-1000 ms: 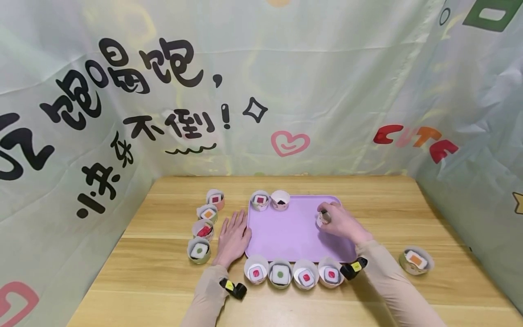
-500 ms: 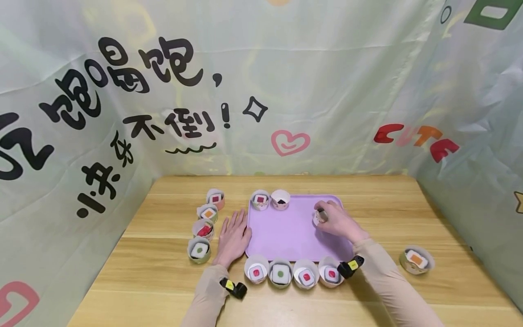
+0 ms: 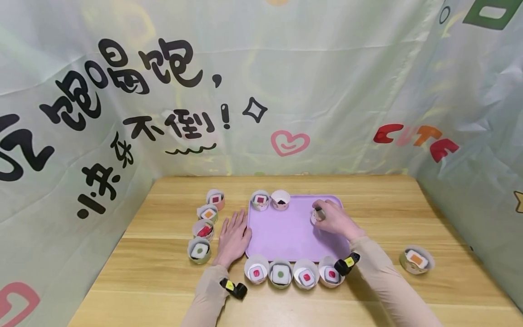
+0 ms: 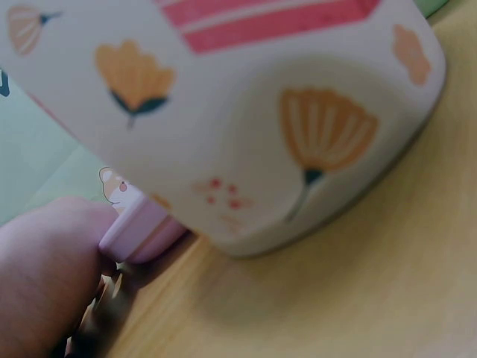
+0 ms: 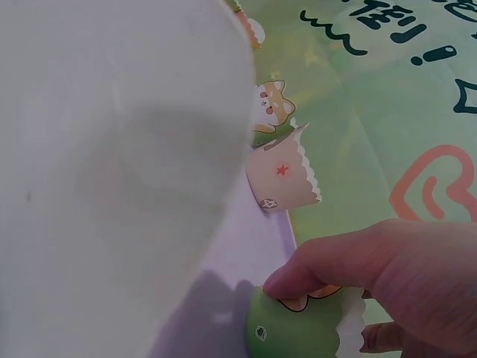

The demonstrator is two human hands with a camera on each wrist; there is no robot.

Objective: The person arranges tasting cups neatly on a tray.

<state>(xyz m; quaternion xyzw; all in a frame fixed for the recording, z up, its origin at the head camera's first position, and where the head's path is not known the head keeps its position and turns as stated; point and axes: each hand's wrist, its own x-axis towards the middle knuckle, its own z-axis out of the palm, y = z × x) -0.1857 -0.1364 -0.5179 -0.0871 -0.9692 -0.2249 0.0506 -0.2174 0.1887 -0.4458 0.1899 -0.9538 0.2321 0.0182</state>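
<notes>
My right hand point(image 3: 338, 220) pinches a small paper cup point(image 3: 315, 217) over the right part of the purple tray point(image 3: 282, 238). In the right wrist view this cup point(image 5: 294, 328) is green with a scalloped rim, thumb on its near side. Its contents are mostly hidden by the fingers. Flat on the table, my left hand point(image 3: 232, 240) lies with fingers extended, its thumb at the tray's left edge. Two cups stand along the tray's far-left edge: one cup point(image 3: 260, 206) holds a white piece with a dark red centre, the other cup point(image 3: 280, 206) something dark.
Several paper cups point(image 3: 199, 260) with sushi-like pieces line up left of my left hand. Another row of cups point(image 3: 280, 286) stands along the tray's near edge, under my right wrist. A lone cup point(image 3: 416, 269) sits at the right. Printed cloth point(image 3: 343, 113) encloses the wooden table point(image 3: 155, 272).
My right hand has shifted slightly to the left over the tray, carrying the paper cup with it. My left hand and the other cups have stayed in place.
</notes>
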